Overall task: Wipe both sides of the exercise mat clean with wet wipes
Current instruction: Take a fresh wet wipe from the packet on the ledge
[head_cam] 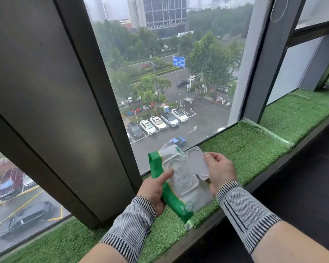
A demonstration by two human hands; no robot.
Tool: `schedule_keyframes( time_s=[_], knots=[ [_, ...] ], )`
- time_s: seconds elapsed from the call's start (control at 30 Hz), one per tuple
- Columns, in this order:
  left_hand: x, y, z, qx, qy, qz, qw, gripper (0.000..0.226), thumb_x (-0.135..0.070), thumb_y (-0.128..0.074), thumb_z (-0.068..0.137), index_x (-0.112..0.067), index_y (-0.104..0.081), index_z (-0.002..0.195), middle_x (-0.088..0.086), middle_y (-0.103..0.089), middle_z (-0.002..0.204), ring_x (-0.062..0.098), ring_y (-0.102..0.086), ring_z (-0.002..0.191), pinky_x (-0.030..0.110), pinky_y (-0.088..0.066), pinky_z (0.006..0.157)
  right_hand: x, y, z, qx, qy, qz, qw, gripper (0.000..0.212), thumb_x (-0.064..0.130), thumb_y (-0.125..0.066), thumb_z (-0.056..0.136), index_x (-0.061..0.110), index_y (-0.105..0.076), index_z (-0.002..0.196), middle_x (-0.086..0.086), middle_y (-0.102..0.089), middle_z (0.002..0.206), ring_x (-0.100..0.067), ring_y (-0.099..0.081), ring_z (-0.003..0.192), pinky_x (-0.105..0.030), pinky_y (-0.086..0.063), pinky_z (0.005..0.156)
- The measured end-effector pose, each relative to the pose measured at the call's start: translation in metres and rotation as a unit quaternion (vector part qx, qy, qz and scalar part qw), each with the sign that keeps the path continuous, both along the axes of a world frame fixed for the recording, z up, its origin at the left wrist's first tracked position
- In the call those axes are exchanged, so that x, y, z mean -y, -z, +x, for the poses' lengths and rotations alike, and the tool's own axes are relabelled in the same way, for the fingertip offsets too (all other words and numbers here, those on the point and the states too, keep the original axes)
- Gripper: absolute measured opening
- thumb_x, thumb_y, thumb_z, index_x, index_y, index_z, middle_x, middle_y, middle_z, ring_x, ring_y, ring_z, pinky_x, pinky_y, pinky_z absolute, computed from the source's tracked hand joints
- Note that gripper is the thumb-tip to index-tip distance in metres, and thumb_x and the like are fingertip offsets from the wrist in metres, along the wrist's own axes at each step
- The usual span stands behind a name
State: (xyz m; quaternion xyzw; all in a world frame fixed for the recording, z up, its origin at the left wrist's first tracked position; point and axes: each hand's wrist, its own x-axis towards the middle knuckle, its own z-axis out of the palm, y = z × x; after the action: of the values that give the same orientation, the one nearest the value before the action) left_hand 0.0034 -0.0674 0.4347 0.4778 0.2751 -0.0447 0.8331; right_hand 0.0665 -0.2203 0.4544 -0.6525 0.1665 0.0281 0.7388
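since the pack of wet wipes is a soft foil pouch with a stiff plastic lid frame on its face, it should be light, a little slick and squashy, so the sensible hold is round its body from behind with a thumb on the front. going from the left, the left hand does just that: its fingers are curled behind the green edge of the pack and its thumb presses flat on the white face, holding the pouch up above the window ledge covered in green artificial turf. further right, the flip lid stands swung open, and the right hand pinches its edge between thumb and curled fingers. no wipe shows pulled out yet; i judge a single sheet will be limp and damp, best plucked from the opening with fingertips. counted: one pack, one lid, two hands, each with a knitted wrist sleeve. the exercise mat is nowhere in view.
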Motion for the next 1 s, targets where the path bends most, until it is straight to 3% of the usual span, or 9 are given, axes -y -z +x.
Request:
schedule_keyframes(
  time_s=[0.07, 0.17, 0.27, 0.37, 0.5, 0.6, 0.73, 0.87, 1.0],
  knots=[
    [0.002, -0.001, 0.0, -0.009, -0.008, 0.006, 1.0, 0.051, -0.014, -0.081, 0.064, -0.004, -0.065, 0.111, 0.016, -0.074, 0.098, 0.033, -0.071, 0.089, 0.045, -0.058, 0.076, 0.003, 0.004, -0.001, 0.027, -0.016, -0.194, 0.98, 0.015, 0.015, -0.065, 0.085, 0.015, -0.054, 0.096, -0.005, -0.058, 0.104, -0.016, -0.059, 0.078, -0.027, -0.054, 0.058],
    [0.005, -0.001, 0.0, -0.023, -0.034, 0.032, 0.999, 0.032, -0.009, -0.078, 0.074, -0.003, -0.066, 0.103, 0.013, -0.075, 0.085, 0.028, -0.073, 0.072, 0.036, -0.057, 0.057, 0.001, 0.001, -0.015, 0.179, -0.041, -0.45, 0.874, 0.017, 0.015, -0.066, 0.083, 0.021, -0.051, 0.091, 0.003, -0.048, 0.106, -0.012, -0.053, 0.088, -0.016, -0.047, 0.067],
    [0.007, 0.0, 0.002, -0.036, -0.067, 0.057, 0.995, 0.025, -0.012, -0.078, 0.077, -0.003, -0.067, 0.098, 0.012, -0.074, 0.08, 0.029, -0.071, 0.069, 0.037, -0.058, 0.06, -0.01, -0.002, -0.029, 0.275, -0.16, -0.437, 0.842, 0.017, 0.024, -0.068, 0.082, 0.026, -0.05, 0.083, 0.012, -0.05, 0.086, -0.001, -0.051, 0.072, -0.009, -0.042, 0.056],
    [0.011, 0.0, 0.001, -0.039, -0.069, 0.063, 0.995, 0.023, -0.014, -0.077, 0.079, -0.003, -0.066, 0.095, 0.013, -0.073, 0.076, 0.029, -0.07, 0.069, 0.037, -0.058, 0.06, -0.019, 0.001, -0.034, 0.254, -0.263, -0.443, 0.819, 0.018, 0.038, -0.068, 0.081, 0.027, -0.056, 0.089, 0.015, -0.05, 0.085, 0.001, -0.051, 0.075, -0.011, -0.045, 0.064],
    [0.013, 0.001, -0.003, -0.032, -0.068, 0.074, 0.994, 0.02, -0.011, -0.076, 0.08, -0.004, -0.065, 0.096, 0.015, -0.074, 0.084, 0.034, -0.07, 0.084, 0.05, -0.058, 0.081, -0.02, 0.009, -0.034, 0.222, -0.265, -0.452, 0.822, 0.01, 0.034, -0.065, 0.086, 0.025, -0.062, 0.088, 0.013, -0.055, 0.084, -0.002, -0.054, 0.078, -0.009, -0.041, 0.065],
    [0.01, 0.001, -0.005, -0.032, -0.068, 0.067, 0.995, 0.019, -0.011, -0.075, 0.081, -0.006, -0.065, 0.097, 0.013, -0.075, 0.086, 0.034, -0.071, 0.085, 0.053, -0.056, 0.083, -0.019, 0.01, -0.032, 0.172, -0.26, -0.388, 0.867, 0.009, 0.025, -0.062, 0.089, 0.024, -0.059, 0.08, 0.012, -0.06, 0.08, -0.002, -0.058, 0.075, -0.008, -0.042, 0.056],
    [0.003, 0.002, -0.007, -0.044, -0.08, 0.057, 0.994, 0.022, -0.012, -0.075, 0.081, -0.004, -0.066, 0.099, 0.014, -0.075, 0.086, 0.033, -0.072, 0.081, 0.049, -0.059, 0.075, -0.016, -0.001, -0.026, 0.01, -0.194, -0.072, 0.978, 0.008, 0.015, -0.061, 0.088, 0.009, -0.062, 0.083, -0.006, -0.066, 0.089, -0.021, -0.063, 0.083, -0.025, -0.053, 0.061],
    [-0.005, 0.003, -0.006, -0.061, -0.105, 0.034, 0.992, 0.024, -0.012, -0.076, 0.081, -0.002, -0.065, 0.1, 0.018, -0.074, 0.085, 0.033, -0.072, 0.071, 0.039, -0.057, 0.055, -0.01, -0.009, -0.021, -0.073, -0.133, 0.169, 0.974, 0.007, 0.005, -0.053, 0.091, 0.002, -0.059, 0.093, -0.019, -0.064, 0.102, -0.035, -0.061, 0.095, -0.04, -0.055, 0.066],
    [-0.001, 0.003, -0.008, -0.04, -0.088, 0.028, 0.995, 0.036, -0.021, -0.082, 0.074, -0.005, -0.065, 0.101, 0.021, -0.072, 0.093, 0.037, -0.07, 0.08, 0.047, -0.059, 0.065, -0.015, -0.012, -0.022, -0.082, -0.153, 0.199, 0.965, 0.009, 0.008, -0.054, 0.09, 0.002, -0.059, 0.096, -0.02, -0.066, 0.104, -0.036, -0.061, 0.092, -0.043, -0.056, 0.065]
  ],
)
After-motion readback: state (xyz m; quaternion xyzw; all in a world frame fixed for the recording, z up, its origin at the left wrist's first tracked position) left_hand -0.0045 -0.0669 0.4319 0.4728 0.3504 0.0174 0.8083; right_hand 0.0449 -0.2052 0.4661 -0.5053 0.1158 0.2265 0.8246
